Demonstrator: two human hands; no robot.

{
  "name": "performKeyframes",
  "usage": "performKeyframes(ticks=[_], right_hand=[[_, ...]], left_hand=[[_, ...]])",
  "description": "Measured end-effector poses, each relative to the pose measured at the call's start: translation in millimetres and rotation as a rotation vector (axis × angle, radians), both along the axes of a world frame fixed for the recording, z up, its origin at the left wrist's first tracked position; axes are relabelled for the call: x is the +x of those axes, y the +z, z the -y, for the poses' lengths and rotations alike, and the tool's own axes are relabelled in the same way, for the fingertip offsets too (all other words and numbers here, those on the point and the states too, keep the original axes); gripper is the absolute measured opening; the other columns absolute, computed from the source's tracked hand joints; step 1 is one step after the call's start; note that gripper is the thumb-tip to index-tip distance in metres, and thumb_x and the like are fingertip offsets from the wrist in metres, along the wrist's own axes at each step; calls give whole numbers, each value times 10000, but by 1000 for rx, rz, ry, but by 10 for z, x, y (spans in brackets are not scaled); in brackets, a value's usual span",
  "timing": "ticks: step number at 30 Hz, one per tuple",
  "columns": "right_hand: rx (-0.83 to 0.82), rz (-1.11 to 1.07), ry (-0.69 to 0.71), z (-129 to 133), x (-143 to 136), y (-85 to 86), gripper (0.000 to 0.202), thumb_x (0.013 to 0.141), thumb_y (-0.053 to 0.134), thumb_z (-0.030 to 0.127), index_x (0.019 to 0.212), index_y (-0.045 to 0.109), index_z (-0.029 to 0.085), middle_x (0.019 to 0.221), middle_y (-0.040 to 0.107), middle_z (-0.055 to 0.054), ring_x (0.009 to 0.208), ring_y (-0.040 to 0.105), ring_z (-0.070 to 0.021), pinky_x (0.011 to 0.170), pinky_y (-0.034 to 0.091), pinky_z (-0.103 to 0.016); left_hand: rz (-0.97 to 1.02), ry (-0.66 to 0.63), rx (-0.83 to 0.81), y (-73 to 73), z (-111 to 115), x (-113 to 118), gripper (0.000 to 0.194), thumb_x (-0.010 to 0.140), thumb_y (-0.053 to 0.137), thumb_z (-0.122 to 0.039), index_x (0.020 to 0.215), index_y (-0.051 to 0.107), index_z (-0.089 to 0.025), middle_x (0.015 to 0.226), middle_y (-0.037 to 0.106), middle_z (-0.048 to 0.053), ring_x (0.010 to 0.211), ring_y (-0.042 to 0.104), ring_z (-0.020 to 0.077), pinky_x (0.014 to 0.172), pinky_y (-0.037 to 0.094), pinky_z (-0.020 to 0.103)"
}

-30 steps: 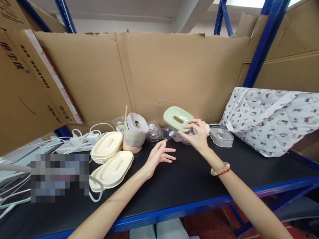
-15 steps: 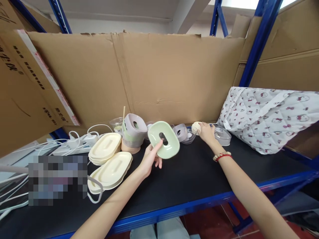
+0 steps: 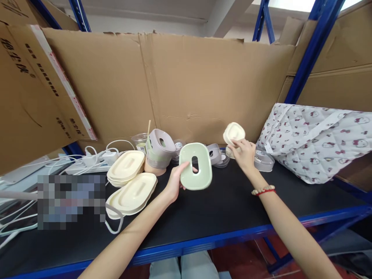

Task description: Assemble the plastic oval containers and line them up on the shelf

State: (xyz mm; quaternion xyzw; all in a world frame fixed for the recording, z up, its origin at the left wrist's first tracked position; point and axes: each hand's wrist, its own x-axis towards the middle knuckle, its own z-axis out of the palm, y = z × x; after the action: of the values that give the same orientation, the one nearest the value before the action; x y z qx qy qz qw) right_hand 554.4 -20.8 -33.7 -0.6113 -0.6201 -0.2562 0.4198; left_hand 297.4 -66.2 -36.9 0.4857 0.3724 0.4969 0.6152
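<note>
My left hand [image 3: 174, 182] grips a pale green oval lid [image 3: 202, 170] with a slot in its middle, thumb at the slot. My right hand [image 3: 244, 154] pinches a small cream piece [image 3: 234, 133] with a scalloped edge, raised in front of the cardboard. Behind the green lid, lilac parts [image 3: 215, 154] and a clear container [image 3: 223, 159] lie on the black table [image 3: 221, 209]. Another clear container [image 3: 264, 161] sits just right of my right hand. A stack of lilac and green parts [image 3: 161, 149] stands left of the green lid.
Two piles of cream lids [image 3: 126, 166] [image 3: 133, 195] lie at the left. Beyond them are a power strip [image 3: 87, 166] and white cables. A cardboard wall [image 3: 186, 89] closes the back. A patterned quilted bag [image 3: 316, 143] leans at the right. The table has a blue front edge.
My right hand has lifted the cream piece up from beside the containers. My left hand has turned the green lid more upright and moved it slightly right in view.
</note>
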Motion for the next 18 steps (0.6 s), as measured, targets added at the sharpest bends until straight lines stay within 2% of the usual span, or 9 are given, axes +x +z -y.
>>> performKeyframes(ticks=[2, 3, 5, 7, 10, 12, 15, 18], right_hand=[[221, 153, 212, 67, -258, 2, 132, 858, 602, 215, 915, 721, 213, 788, 679, -55, 749, 582, -206, 778, 352, -381], [277, 248, 320, 107, -395, -3, 147, 874, 577, 183, 899, 715, 227, 783, 671, -40, 731, 569, -186, 769, 350, -369], [325, 434, 508, 193, -643, -22, 261, 877, 497, 70, 791, 691, 223, 773, 649, -32, 721, 547, -162, 760, 352, -350], [340, 561, 632, 270, -819, -48, 340, 846, 447, -8, 685, 649, 213, 720, 609, -24, 715, 526, -153, 753, 361, -336], [363, 577, 745, 347, -927, -84, 323, 835, 465, -7, 656, 619, 215, 637, 539, 0, 676, 504, -145, 713, 381, -319], [355, 443, 824, 378, -933, -92, 228, 837, 522, 82, 672, 606, 214, 698, 562, -14, 706, 532, -152, 706, 410, -328], [298, 9, 900, 407, -919, -75, 86, 816, 560, 266, 764, 608, 219, 926, 606, -74, 876, 590, -208, 757, 465, -380], [69, -572, 917, 409, -932, -39, 281, 819, 519, 438, 1002, 600, 242, 1003, 619, -79, 888, 626, -223, 689, 512, -364]], left_hand=[[163, 82, -21, 31, 10, 25, 288, 721, 615, -395, 613, 682, -136, 580, 660, 37, 542, 604, 139, 550, 483, 231], [238, 115, -41, 46, 12, 40, 252, 746, 596, -358, 669, 699, -141, 682, 711, 51, 674, 661, 174, 670, 520, 252], [362, 169, -80, 65, 13, 69, 252, 812, 535, -318, 858, 722, -155, 860, 753, 55, 887, 688, 209, 837, 520, 289], [442, 205, -98, 75, 9, 86, 298, 867, 485, -323, 1004, 701, -171, 989, 752, 53, 1013, 669, 210, 932, 493, 310], [449, 223, -63, 88, 10, 86, 302, 875, 501, -337, 1040, 684, -164, 1074, 735, 61, 1100, 637, 215, 999, 458, 324], [413, 248, -2, 97, 18, 75, 293, 833, 566, -354, 1006, 693, -155, 1079, 732, 67, 1127, 621, 230, 1006, 450, 327], [365, 272, 47, 99, 38, 63, 380, 712, 693, -425, 984, 700, -160, 1038, 735, 68, 1104, 623, 257, 960, 474, 338], [269, 272, 48, 69, 62, 71, 464, 575, 789, -456, 922, 698, -161, 944, 733, 59, 979, 650, 252, 850, 505, 331]])
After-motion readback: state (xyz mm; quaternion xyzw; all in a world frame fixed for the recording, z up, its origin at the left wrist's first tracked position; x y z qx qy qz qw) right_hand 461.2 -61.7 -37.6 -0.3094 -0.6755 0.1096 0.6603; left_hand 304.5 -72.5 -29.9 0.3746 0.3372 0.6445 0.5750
